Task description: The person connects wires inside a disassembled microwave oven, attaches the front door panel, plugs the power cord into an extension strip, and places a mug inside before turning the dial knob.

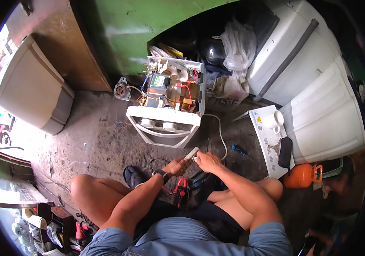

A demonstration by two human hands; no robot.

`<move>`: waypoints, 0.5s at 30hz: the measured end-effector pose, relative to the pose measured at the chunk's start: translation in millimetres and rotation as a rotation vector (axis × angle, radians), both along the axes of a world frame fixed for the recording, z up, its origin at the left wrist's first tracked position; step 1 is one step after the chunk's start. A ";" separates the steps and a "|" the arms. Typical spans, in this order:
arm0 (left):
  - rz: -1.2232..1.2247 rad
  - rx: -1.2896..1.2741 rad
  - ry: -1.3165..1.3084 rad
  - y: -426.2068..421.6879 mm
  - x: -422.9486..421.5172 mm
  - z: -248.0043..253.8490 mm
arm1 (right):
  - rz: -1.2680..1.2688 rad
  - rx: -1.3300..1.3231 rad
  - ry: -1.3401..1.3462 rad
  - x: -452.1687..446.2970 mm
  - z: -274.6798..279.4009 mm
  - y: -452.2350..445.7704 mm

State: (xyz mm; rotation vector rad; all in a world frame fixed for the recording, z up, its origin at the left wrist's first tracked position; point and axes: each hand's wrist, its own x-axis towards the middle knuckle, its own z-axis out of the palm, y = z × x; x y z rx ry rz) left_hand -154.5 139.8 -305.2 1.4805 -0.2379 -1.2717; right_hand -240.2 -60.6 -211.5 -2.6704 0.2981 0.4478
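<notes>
Together, hands (175, 167) meeting at pale strip (190, 154), forearms (243, 182) converging

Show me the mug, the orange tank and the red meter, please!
Mug (270, 120): head view, on its white outside.
Orange tank (297, 176): head view, on its round body.
Red meter (181, 193): head view, on its front.

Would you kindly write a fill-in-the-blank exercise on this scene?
The person's left hand holds a pale strip; the watch is on the ____ wrist.
The opened appliance has two round white ____ on its front.
A white ____ rests on the white panel.
The cylinder is ____.

Missing words: left; knobs; mug; orange.
</notes>
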 end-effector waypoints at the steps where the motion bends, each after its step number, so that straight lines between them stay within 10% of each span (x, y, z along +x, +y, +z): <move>1: -0.006 0.001 -0.005 -0.4 0.3 -0.8 | -0.009 0.009 0.003 0.2 0.9 1.1; 15: -0.251 0.179 -0.478 -11.4 9.4 9.5 | -0.062 0.112 -0.054 -9.5 -11.8 5.7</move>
